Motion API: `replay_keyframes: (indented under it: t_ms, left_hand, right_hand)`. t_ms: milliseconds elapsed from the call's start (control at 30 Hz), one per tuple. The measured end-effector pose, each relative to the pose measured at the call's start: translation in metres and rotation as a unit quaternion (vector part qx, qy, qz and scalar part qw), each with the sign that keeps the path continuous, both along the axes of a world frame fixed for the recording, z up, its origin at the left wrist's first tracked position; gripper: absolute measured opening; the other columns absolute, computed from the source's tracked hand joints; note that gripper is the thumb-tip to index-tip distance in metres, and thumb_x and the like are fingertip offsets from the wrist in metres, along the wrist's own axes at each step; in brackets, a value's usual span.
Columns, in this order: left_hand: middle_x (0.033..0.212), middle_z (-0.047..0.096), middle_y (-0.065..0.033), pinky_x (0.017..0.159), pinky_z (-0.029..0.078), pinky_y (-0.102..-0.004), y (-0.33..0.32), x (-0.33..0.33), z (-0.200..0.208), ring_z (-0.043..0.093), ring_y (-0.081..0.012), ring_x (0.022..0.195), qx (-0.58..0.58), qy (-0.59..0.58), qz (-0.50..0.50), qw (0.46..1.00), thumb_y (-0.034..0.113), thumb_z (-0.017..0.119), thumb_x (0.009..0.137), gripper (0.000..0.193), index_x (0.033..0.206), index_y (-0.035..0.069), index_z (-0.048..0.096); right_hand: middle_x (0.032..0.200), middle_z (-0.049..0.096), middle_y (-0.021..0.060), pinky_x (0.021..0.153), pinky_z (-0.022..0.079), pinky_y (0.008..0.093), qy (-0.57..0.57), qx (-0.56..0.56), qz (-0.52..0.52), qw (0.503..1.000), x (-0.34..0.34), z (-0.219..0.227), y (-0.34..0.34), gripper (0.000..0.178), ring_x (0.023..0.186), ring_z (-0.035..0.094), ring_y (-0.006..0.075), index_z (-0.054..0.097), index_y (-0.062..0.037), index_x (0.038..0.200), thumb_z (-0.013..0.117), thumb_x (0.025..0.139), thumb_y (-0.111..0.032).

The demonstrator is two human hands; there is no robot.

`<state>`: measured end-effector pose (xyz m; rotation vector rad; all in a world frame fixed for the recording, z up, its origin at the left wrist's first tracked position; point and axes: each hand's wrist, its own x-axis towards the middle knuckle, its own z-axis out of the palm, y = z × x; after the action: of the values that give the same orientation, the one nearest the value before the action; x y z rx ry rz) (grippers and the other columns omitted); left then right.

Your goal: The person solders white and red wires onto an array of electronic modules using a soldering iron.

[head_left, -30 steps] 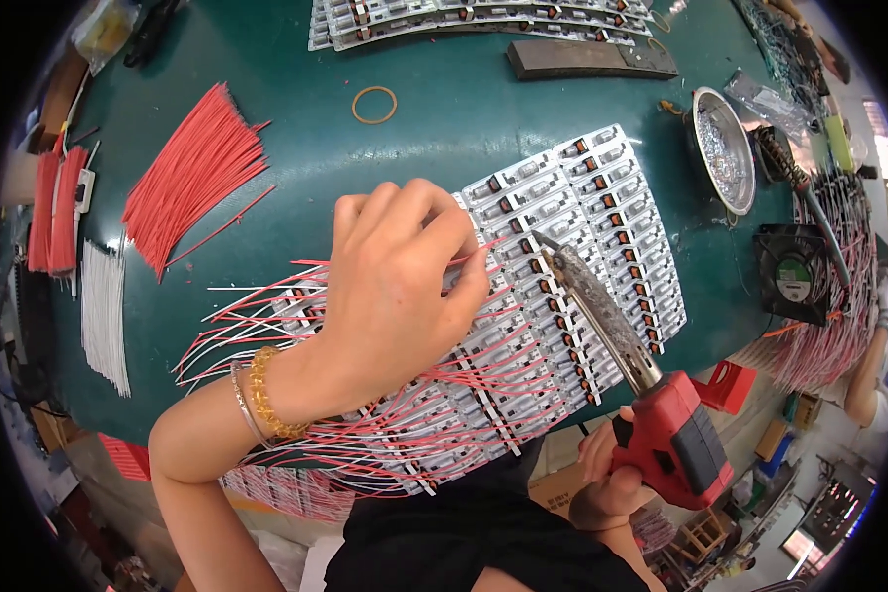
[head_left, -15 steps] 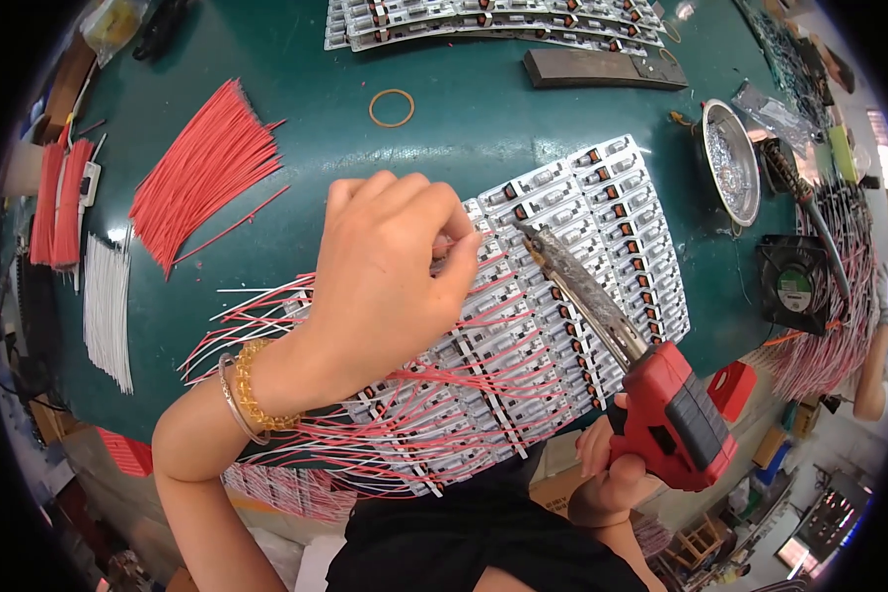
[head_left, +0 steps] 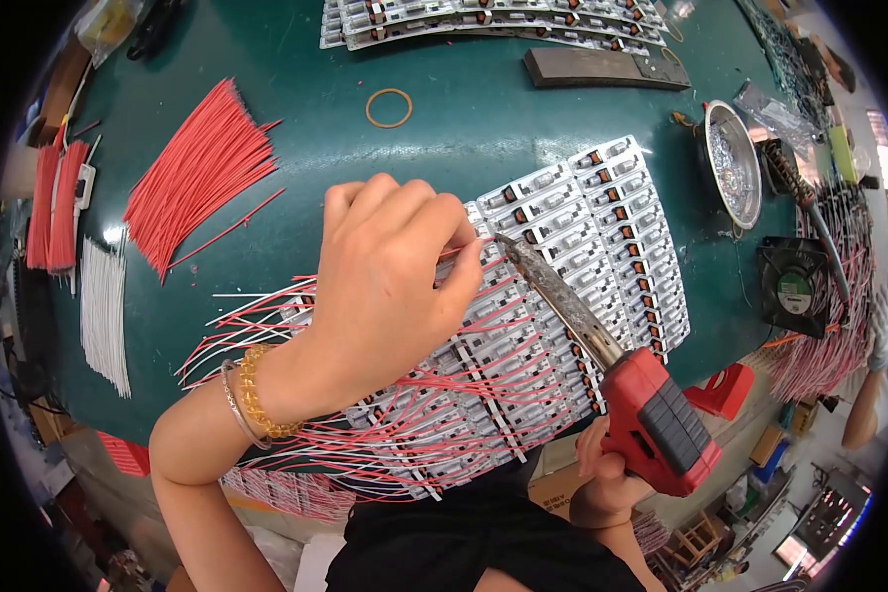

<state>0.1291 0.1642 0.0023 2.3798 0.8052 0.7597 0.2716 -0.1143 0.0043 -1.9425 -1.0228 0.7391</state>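
Note:
My left hand (head_left: pixel 385 281) is over a panel of small circuit boards (head_left: pixel 617 212), thumb and forefinger pinched on a thin red wire (head_left: pixel 487 240). The wire's end pokes out from the fingertips at the board's surface. In my right hand (head_left: pixel 602 464) is a red-handled soldering gun (head_left: pixel 661 419), its long dirty barrel slanting up and left. The dark tip (head_left: pixel 501 238) meets or nearly meets the wire's end; contact is hard to tell. Many red and white wires (head_left: pixel 405 424) trail from the panel's near-left boards. My palm side is hidden.
Bundles of red wires (head_left: pixel 202 178) and white wires (head_left: pixel 104 316) lie at left. A rubber band (head_left: pixel 389 109), a dark bar (head_left: pixel 602 69) and stacked board panels (head_left: pixel 493 25) are at the back. Rightward are a metal bowl (head_left: pixel 732 168) and a black fan (head_left: pixel 794 283).
The soldering gun has shifted left and slightly down, bringing its tip to the wire by my left fingertips. My left hand has barely moved.

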Motion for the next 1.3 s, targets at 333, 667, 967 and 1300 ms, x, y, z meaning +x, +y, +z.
replay_keyframes:
  t_ms: [333,667,967,1300]
  left_hand:
    - [0.068,0.054,-0.0030,0.073,0.035,-0.0350,0.001,-0.002,-0.001,0.050,-0.0219,0.069,0.015,-0.007,0.001,1.000,0.006,0.072,0.074,0.013,0.071,0.007,0.059]
    - [0.092,0.056,-0.0126,0.080,0.043,-0.0438,0.026,-0.046,0.028,0.054,-0.0315,0.090,0.120,0.168,0.062,0.977,0.004,0.065,0.074,0.020,0.093,0.005,0.057]
    - [0.084,0.061,-0.0179,0.073,0.049,-0.0446,0.060,-0.091,0.035,0.060,-0.0355,0.080,0.071,0.237,0.017,0.969,-0.005,0.055,0.079,0.021,0.099,-0.001,0.055]
    - [0.086,0.055,-0.0115,0.068,0.049,-0.0349,0.053,-0.025,0.025,0.060,-0.0265,0.079,-0.028,0.088,-0.092,0.991,-0.006,0.059,0.078,0.013,0.090,-0.001,0.057]
  right_hand:
    - [0.050,0.047,-0.0003,0.042,0.035,0.0244,0.218,0.119,-0.174,0.953,-0.015,0.000,0.012,0.087,0.040,0.044,0.0102,0.047,0.0129,0.124,0.074,0.078,-0.055]
    - [0.050,0.042,-0.0010,0.042,0.037,0.0246,0.170,0.248,-0.110,0.948,0.006,-0.014,0.003,0.076,0.041,0.041,0.0093,0.038,0.0108,0.130,0.062,0.091,-0.050]
    - [0.050,0.044,-0.0012,0.044,0.038,0.0257,0.121,0.201,-0.100,0.967,-0.014,0.001,0.022,0.074,0.040,0.042,0.0101,0.043,0.0113,0.130,0.068,0.089,-0.045]
    - [0.049,0.045,-0.0014,0.044,0.038,0.0249,0.173,0.196,-0.099,0.960,-0.018,0.015,0.048,0.073,0.040,0.043,0.0100,0.043,0.0126,0.128,0.068,0.089,-0.044]
